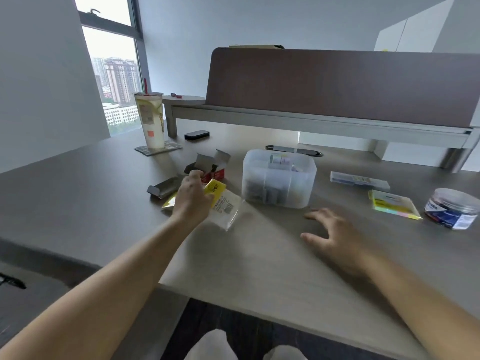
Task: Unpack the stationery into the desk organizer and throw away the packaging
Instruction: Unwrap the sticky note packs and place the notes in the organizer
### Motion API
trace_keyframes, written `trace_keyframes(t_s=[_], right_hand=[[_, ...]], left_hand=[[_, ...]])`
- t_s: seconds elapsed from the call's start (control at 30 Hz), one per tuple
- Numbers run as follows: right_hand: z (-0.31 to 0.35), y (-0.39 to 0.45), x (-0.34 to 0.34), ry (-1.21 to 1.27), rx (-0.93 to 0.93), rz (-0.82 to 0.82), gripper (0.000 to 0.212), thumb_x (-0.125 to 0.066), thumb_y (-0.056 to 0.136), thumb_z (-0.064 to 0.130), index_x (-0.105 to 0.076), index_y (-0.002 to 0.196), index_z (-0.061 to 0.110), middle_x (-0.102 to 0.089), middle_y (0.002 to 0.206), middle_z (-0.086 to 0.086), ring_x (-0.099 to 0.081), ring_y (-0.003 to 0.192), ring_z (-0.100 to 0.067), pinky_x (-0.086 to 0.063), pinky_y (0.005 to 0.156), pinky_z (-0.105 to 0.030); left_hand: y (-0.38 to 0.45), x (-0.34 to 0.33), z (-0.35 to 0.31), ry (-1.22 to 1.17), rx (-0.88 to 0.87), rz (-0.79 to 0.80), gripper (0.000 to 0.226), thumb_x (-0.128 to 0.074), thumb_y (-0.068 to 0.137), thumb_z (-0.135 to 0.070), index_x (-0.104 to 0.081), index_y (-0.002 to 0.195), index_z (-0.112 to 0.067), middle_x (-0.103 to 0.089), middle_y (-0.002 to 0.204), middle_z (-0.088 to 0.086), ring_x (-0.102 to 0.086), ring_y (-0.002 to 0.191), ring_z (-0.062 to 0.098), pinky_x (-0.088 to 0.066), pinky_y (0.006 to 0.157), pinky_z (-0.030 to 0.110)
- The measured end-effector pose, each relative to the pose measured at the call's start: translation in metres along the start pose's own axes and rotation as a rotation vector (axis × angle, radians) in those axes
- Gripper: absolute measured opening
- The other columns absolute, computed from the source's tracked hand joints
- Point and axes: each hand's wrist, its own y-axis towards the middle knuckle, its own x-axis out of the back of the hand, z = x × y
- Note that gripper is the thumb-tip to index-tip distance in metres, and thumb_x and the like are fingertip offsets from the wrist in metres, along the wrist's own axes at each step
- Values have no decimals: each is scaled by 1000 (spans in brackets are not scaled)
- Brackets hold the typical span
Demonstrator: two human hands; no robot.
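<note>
My left hand grips a clear plastic packet with a yellow label just above the desk, left of the organizer. The translucent desk organizer stands mid-desk with small items showing dimly in its compartments. My right hand hovers open just above the desk, in front of and slightly right of the organizer, holding nothing. Behind my left hand lie an opened red-and-grey carton and a flattened grey box.
To the right lie a long clear case, a sticky-note pack and a round clear jar with a blue label. A tall drink cup on a coaster and a black case stand at the back left. A raised shelf with a brown partition spans the back.
</note>
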Motion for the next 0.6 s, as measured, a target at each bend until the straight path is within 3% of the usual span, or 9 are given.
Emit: trace_keyframes(t_s=[0.07,0.17,0.27,0.37,0.47,0.6], right_hand=[[-6,-3,-4,-33,-44,36,48,-55,86,32,-44,128,13,-44,137,-6,-39,126,-21,-30,99,-23],[-8,-2,-6,-71,-53,49,46,-53,87,35,-46,126,13,-47,134,-6,-41,124,-23,-31,98,-24],[-8,0,-7,-86,-51,39,45,-52,87,36,-47,126,14,-47,133,-6,-42,123,-23,-31,98,-25],[-8,-1,-7,-90,-55,39,46,-51,87,37,-47,126,14,-47,134,-6,-41,124,-23,-31,99,-25],[-9,0,-7,-91,-53,34,46,-52,87,37,-47,126,14,-47,134,-6,-41,124,-23,-31,99,-25],[-11,2,-8,-72,-50,41,46,-53,86,37,-47,125,13,-47,133,-7,-41,123,-23,-31,101,-27]], left_hand=[[-1,2,0,191,-69,-45,49,-57,83,-11,-39,128,-5,-45,131,19,-41,120,34,-35,97,39],[-9,9,-2,244,-223,11,46,-57,85,-22,-45,127,-10,-45,136,14,-40,124,31,-33,100,39],[-21,7,2,390,-374,277,52,-55,81,-47,-49,125,-20,-45,139,3,-38,129,23,-29,107,37],[-23,2,9,619,-361,490,71,-48,75,-65,-38,133,-26,-31,148,-5,-19,140,17,-10,117,39],[-14,0,11,649,-332,472,78,-43,78,-64,-20,142,-25,-14,154,-4,-2,144,19,0,118,42],[-6,-1,13,579,-375,333,91,-51,75,-62,-9,144,-22,-9,156,-2,0,144,19,1,117,39]])
